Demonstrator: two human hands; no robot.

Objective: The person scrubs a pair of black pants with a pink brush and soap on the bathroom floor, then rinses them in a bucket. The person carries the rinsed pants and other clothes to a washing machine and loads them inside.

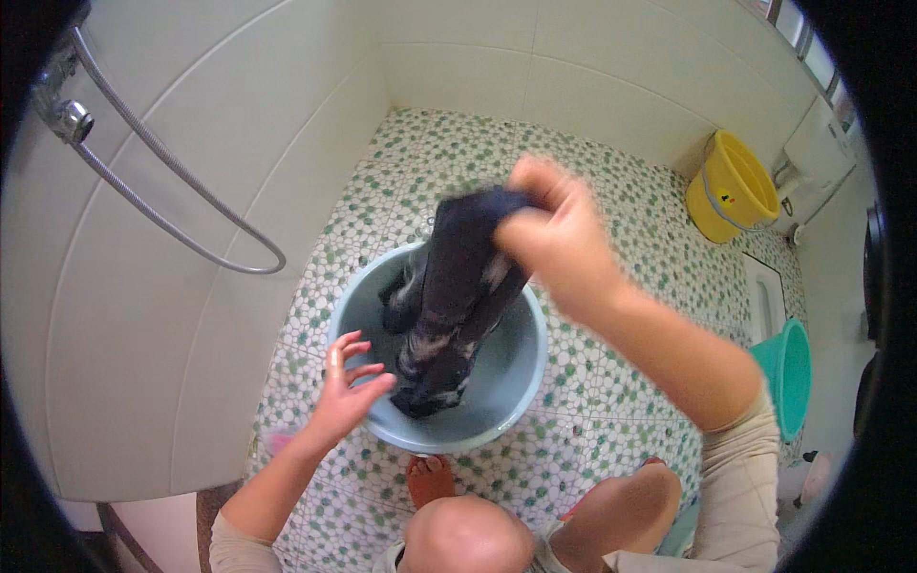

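A wet dark garment (451,286) with whitish suds on it hangs from my right hand (555,229), which grips its upper end. Its lower folds reach down into a round light blue plastic basin (526,379) on the floor. My left hand (351,383) is at the basin's left rim, fingers spread and holding nothing, apart from the cloth. Motion blurs my right hand, and the garment's exact kind cannot be told.
Green-and-white pebble-patterned tiles (609,379) cover the floor. A yellow bucket (731,188) stands at the far right, with a teal bucket (788,379) nearer. On the left wall hangs a metal shower hose (215,222). My foot (430,480) is by the basin's near side.
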